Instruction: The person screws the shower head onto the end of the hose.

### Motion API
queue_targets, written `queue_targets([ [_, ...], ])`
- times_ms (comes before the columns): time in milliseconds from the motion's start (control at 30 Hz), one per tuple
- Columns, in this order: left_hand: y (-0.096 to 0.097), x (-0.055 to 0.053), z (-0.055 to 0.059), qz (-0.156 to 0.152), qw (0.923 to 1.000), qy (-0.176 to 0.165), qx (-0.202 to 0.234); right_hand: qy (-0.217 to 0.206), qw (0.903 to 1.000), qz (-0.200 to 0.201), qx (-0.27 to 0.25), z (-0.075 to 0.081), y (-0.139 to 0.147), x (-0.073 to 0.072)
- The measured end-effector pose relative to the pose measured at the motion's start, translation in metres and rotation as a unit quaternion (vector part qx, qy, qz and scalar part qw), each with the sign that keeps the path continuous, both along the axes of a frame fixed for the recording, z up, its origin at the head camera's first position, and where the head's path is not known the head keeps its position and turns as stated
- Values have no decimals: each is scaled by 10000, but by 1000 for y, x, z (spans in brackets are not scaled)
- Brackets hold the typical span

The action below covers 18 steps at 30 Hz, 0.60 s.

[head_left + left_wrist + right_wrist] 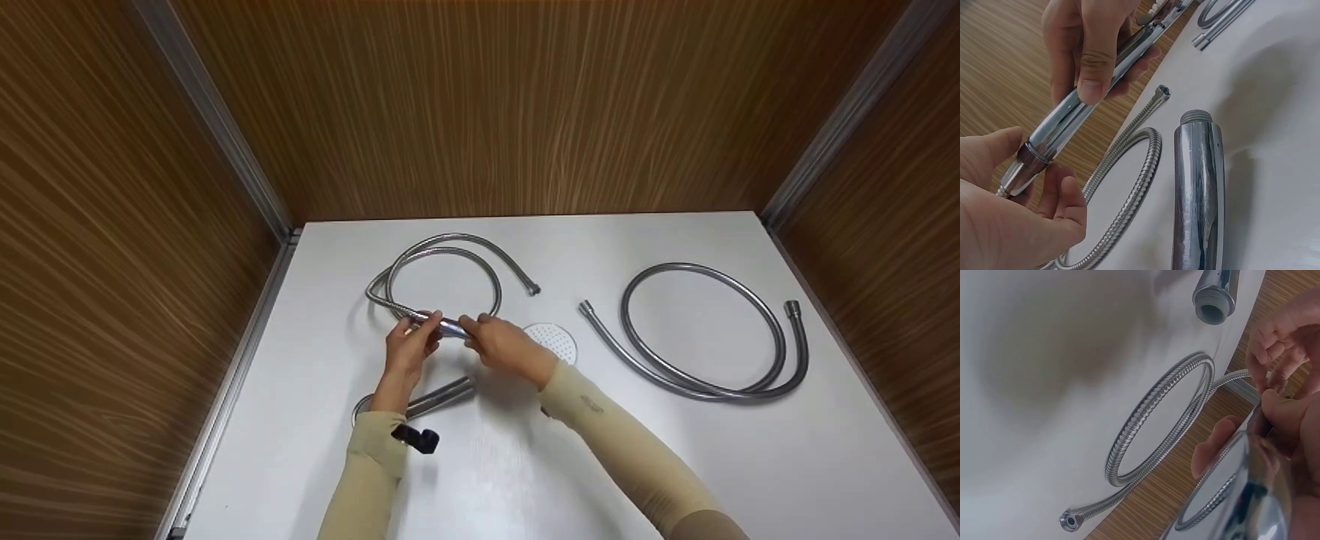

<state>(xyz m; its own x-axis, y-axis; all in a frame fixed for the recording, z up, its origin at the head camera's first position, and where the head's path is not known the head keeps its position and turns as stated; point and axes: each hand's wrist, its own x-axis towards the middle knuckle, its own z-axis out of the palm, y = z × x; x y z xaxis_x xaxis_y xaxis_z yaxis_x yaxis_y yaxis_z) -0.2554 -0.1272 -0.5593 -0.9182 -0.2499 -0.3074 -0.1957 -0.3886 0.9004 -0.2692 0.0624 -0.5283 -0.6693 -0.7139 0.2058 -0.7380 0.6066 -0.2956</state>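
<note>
Two bare hands work on one slim, chrome-plated hand shower (1064,124), which is held above the tabletop, directly between them. The right hand (510,346) grips the handle, thumb along the upper side and fingers wrapped round beneath. The left hand (409,349) pinches the tapered chrome hose fitting (1018,177) at the lower end of that handle, thumb on one side and curled fingers on the other. A dark band shows at the joint beside the left fingertips; thread engagement cannot be told. The round white perforated spray face (551,343) of the hand shower shows just past the right hand, partly covered by it.

From the left hand, the ribbed silver metal hose (1103,505) runs into a loose coil on the tabletop, ahead of both hands. Its free end, fitted with a chrome nut (1071,521), lies ahead of the right hand, well apart from it.

A second chrome shower handle (1199,197) with an exposed threaded end lies under the left forearm, on the wearer's side of both hands. A smooth grey hose (802,352), looped, lies well to the right of the right hand. The white rectangular tabletop (487,480) extends beneath both hands; brown wood-grain panels (525,112) stand beyond them and at either side.
</note>
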Motion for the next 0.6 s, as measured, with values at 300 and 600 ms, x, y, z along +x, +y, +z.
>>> queue_targets([
  [300,1,0,-1,33,10000,21,-78,9,10000,-24,36,-2,1,0],
  [600,3,1,1,26,9999,-22,-118,-83,9999,-37,60,-1,2,3],
])
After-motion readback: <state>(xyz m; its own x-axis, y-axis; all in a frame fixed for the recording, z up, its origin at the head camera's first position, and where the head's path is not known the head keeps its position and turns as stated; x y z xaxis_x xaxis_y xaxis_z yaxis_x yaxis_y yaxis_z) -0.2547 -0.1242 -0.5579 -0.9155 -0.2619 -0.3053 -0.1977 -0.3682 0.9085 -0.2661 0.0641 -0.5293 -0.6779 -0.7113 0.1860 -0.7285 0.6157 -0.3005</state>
